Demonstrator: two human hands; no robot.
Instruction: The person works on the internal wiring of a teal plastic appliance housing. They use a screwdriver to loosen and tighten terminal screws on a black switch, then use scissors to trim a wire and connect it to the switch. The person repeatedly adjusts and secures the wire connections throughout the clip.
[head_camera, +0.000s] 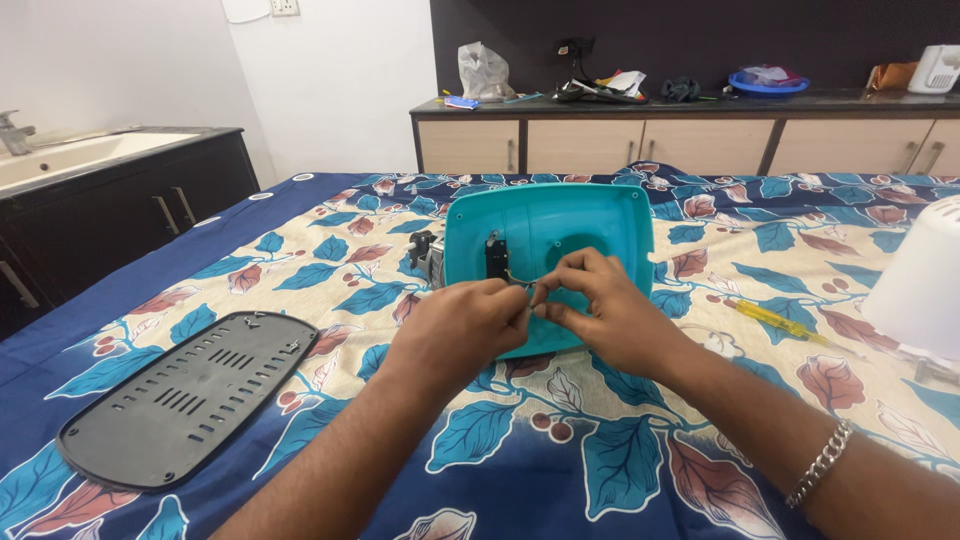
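A teal plastic appliance housing (560, 225) stands tilted on the leaf-patterned cloth, its open inside facing me, with a small black part (496, 256) fixed inside it. My left hand (462, 330) and my right hand (600, 305) meet in front of its lower edge. Both pinch a thin wire (520, 282) that runs from the black part. My right wrist carries a silver chain bracelet (822, 462). A dark motor piece (424, 247) shows behind the housing's left edge.
A black slotted base plate (185, 395) lies at the near left. A yellow-handled screwdriver (775, 321) lies right of my hands. A white plastic container (922, 285) stands at the right edge. Behind are a cluttered counter (690, 100) and a sink cabinet (110, 190).
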